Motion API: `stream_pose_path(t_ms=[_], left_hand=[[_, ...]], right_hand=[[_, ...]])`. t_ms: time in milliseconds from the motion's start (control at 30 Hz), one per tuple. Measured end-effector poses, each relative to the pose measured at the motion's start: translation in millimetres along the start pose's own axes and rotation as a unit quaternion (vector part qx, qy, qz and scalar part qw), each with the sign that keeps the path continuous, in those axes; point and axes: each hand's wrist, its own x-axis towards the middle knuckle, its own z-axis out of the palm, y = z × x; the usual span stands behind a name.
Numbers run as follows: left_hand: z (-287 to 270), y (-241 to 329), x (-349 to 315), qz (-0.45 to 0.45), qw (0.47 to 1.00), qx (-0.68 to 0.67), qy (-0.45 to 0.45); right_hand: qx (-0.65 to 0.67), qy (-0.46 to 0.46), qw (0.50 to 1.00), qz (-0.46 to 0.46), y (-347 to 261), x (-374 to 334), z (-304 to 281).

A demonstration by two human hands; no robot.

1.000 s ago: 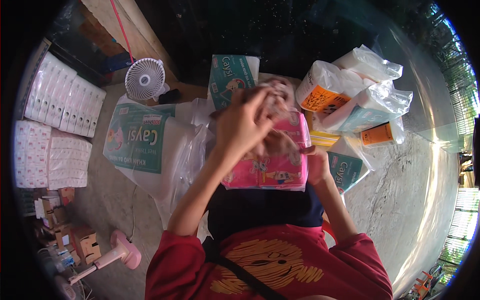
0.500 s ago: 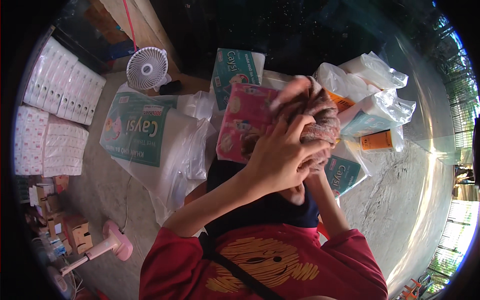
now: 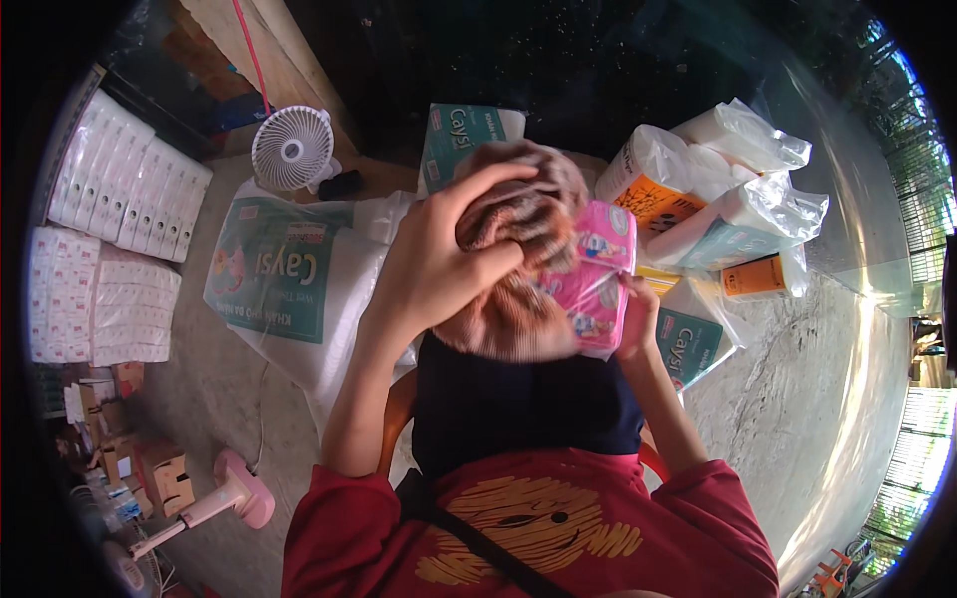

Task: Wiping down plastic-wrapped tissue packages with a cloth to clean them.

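My left hand [image 3: 431, 264] is closed on a bunched brown and pinkish cloth [image 3: 533, 214], with fingers and thumb dug into its folds. The cloth lies against a glossy pink package [image 3: 603, 299] and covers its left part. At the package's right edge, my right hand [image 3: 638, 324] grips its side. Both hands are raised over my lap. Behind the cloth, a teal and white package [image 3: 461, 130] is partly hidden.
A large plastic-wrapped teal and white bundle [image 3: 289, 274] sits at left beside a small white fan [image 3: 292, 149]. Several clear-wrapped packs [image 3: 733, 219] stand at right. White bundles [image 3: 110, 189] are stacked far left, with a pink stand [image 3: 244, 488] below.
My left hand and the cloth have moved left across the pink package, baring its right part. My right hand, mostly hidden before, now shows at the package's right edge.
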Motion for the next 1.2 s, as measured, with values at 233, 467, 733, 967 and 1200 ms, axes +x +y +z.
stream_pose_path(t_ms=[233,467,733,967,1200], left_hand=[[30.6,-21.1,14.4,0.112,0.909,0.342,0.209],[86.5,-17.3,-3.8,0.200,0.908,0.347,0.127],[61.3,-53.8,12.7,0.162,0.900,0.359,0.185],[12.2,-40.7,20.1,-0.069,0.954,0.264,0.127],[94.1,3.3,-19.5,0.156,0.972,0.176,-0.017]], right_hand=[[0.027,-0.030,0.999,0.031,0.3,2.1,0.9],[0.011,-0.051,0.998,0.030,9.2,0.5,-5.9],[-0.006,-0.047,0.996,0.076,10.1,-8.4,5.8],[-0.051,-0.046,0.994,0.082,10.1,-14.5,7.1],[0.054,-0.286,0.952,-0.092,0.3,7.7,19.2]])
